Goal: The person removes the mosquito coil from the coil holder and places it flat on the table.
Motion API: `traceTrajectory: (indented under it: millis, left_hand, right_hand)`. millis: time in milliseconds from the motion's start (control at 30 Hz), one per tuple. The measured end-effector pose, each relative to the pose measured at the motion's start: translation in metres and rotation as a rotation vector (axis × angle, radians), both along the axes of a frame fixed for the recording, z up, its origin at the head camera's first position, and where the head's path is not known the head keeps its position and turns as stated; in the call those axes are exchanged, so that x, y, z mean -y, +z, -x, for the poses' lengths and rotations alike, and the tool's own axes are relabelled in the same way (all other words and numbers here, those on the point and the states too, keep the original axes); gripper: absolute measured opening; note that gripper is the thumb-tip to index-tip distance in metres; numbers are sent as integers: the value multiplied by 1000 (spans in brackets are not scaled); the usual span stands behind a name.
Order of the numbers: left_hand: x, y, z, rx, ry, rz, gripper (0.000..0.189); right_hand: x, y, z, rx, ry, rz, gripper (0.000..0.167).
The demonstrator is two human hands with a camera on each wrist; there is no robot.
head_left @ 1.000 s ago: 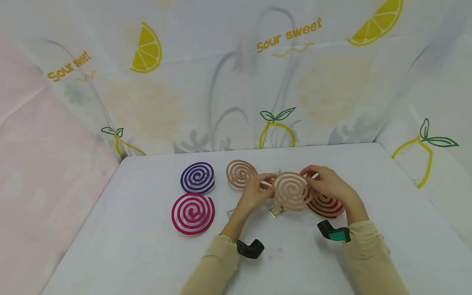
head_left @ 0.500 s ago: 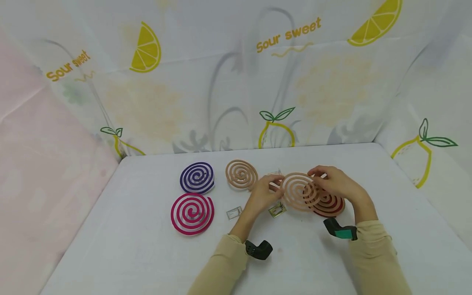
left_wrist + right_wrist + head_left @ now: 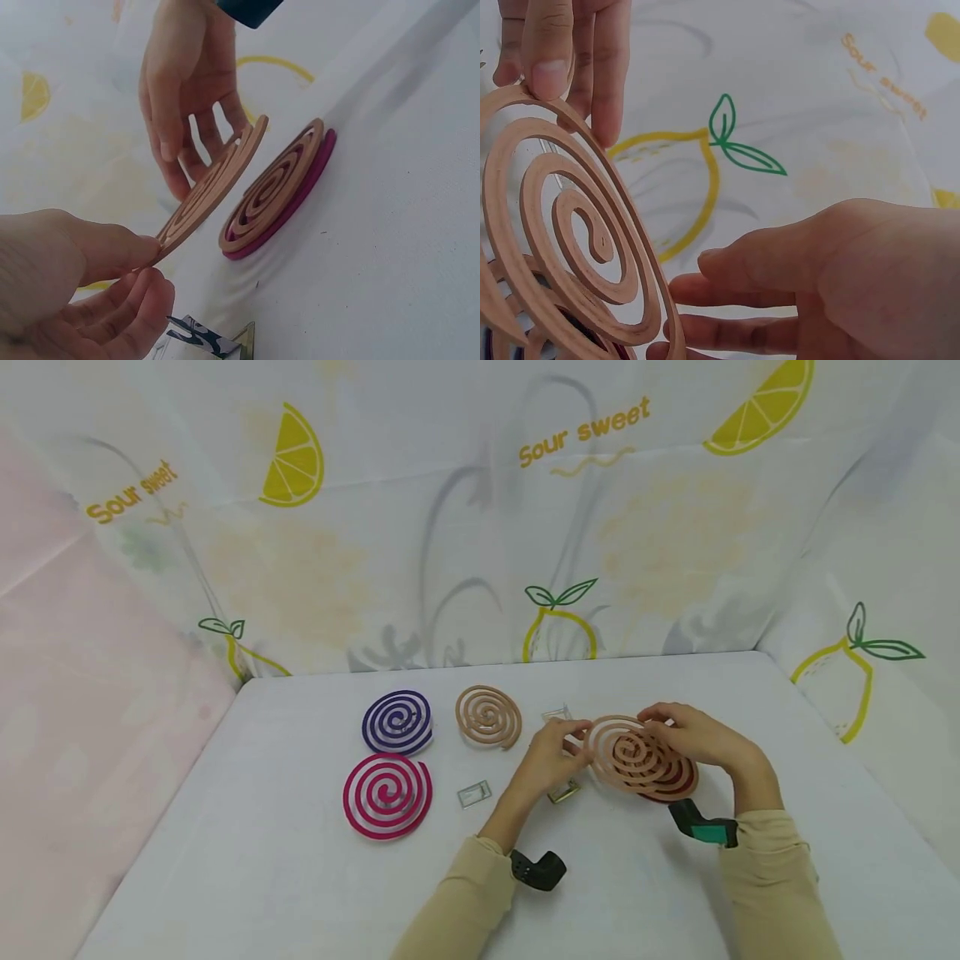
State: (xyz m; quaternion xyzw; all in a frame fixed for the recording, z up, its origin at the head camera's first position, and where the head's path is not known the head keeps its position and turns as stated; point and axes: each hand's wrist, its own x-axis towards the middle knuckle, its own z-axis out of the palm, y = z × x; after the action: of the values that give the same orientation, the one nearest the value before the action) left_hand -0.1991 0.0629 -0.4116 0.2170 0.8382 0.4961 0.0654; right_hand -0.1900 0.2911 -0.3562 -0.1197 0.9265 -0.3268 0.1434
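Note:
A brown mosquito coil [image 3: 532,195] is raised at a tilt, its left edge pinched between the thumb and fingers of my left hand [image 3: 549,758]. My right hand [image 3: 701,737] is at the coil's opposite edge. In the right wrist view its fairly straight fingers touch the rim, some partly behind it, while the thumb stands apart. Under the raised coil, another brown coil [image 3: 289,193] lies stacked on a dark red coil [image 3: 304,204]. From the head view the raised coil covers much of that stack.
On the white table [image 3: 285,877], a purple coil [image 3: 397,722], a pink coil [image 3: 387,793] and a tan coil [image 3: 487,717] lie to the left. Small metal coil stands lie around my left hand: one silvery [image 3: 474,793], one gold [image 3: 564,791], one pale [image 3: 557,713]. Printed cloth rises behind.
Both hands have moved right with the brown coil, which now overlaps most of the stack in the head view. The silvery stand has come out from behind my left arm.

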Motion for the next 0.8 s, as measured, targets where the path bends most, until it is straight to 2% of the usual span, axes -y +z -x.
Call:
traceTrajectory:
  millis: [267, 467, 800]
  left_hand:
    - [-6, -2, 1, -12, -40, 33, 46]
    - [-8, -3, 1, 4, -69, 38, 50]
    - [-19, -5, -1, 7, -77, 32, 53]
  right_hand:
    - [-8, -3, 1, 58, -5, 23, 42]
    - [-10, -2, 1, 63, -2, 12, 42]
    - [-16, -1, 0, 44, -16, -45, 43]
